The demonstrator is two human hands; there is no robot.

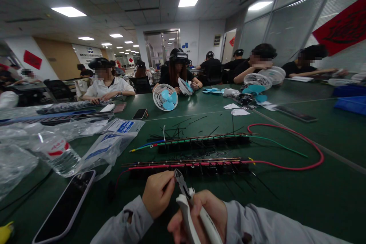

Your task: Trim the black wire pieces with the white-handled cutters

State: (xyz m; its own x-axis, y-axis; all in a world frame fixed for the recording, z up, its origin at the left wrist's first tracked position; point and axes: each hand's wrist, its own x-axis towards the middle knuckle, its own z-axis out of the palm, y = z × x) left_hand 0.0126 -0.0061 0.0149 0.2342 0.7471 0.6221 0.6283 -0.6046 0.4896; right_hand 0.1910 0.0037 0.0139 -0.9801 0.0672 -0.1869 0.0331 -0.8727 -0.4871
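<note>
Trimming step, by look of it. Right hand (pixel 200 213) gripped white-handled cutters (pixel 185 198), lower centre. Left hand (pixel 157 198) fingers pinched shut at cutter tip; pinched item too small to tell. Next cut called for steady tip alignment. Red-wired strip (pixel 188 166) lay just above on worktop (pixel 314 198).

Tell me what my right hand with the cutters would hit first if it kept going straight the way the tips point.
Probably the near black strip with the red wire, just beyond the cutters in your right hand; depth is unclear.
</note>
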